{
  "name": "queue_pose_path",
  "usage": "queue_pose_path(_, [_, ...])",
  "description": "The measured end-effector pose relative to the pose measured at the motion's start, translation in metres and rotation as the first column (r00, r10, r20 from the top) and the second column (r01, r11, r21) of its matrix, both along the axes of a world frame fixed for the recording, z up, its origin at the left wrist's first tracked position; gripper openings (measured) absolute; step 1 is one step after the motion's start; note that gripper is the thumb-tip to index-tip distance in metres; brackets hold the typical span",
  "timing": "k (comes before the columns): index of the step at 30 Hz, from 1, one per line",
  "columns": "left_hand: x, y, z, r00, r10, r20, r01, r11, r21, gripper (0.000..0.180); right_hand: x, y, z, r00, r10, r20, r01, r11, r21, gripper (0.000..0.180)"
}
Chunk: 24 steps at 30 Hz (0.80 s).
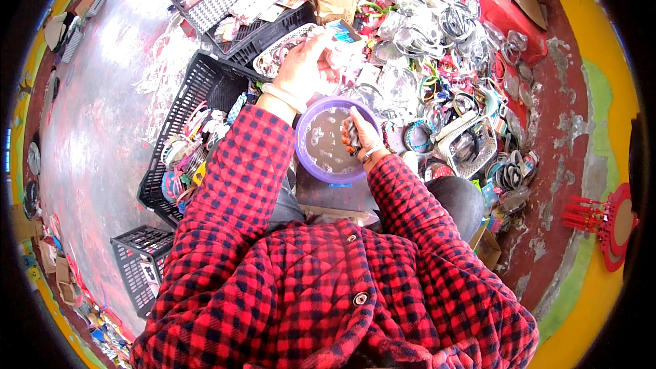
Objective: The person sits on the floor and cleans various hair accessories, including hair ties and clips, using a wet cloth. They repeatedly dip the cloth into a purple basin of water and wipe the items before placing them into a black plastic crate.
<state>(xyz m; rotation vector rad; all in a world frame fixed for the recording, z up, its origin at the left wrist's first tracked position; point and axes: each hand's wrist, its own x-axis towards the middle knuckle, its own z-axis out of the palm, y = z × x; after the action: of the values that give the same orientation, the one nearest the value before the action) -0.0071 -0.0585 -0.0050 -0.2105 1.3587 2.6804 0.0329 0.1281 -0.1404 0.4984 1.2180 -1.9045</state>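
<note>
1 brown bunch sits in curled R hand over basin; L hand by basket, can't tell grip. Prob. rinsing; next likely needs steady R hold.

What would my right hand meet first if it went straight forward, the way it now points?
Probably the far rim of the purple basin, since the right hand points away from you over it. Its height is unclear, so it might pass above the rim.
</note>
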Motion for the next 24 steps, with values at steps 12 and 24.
queue_pose_path(12, [-0.004,0.001,0.0,0.997,0.078,-0.01,-0.074,0.98,0.184,0.051,0.005,-0.01,0.008,0.998,-0.047,-0.052,0.058,0.969,0.241,0.011])
queue_pose_path(24, [-0.004,-0.004,-0.002,1.0,-0.004,0.013,0.001,0.986,0.167,0.048,0.002,-0.012,0.001,0.997,-0.083,-0.012,0.083,0.98,0.183,0.009])
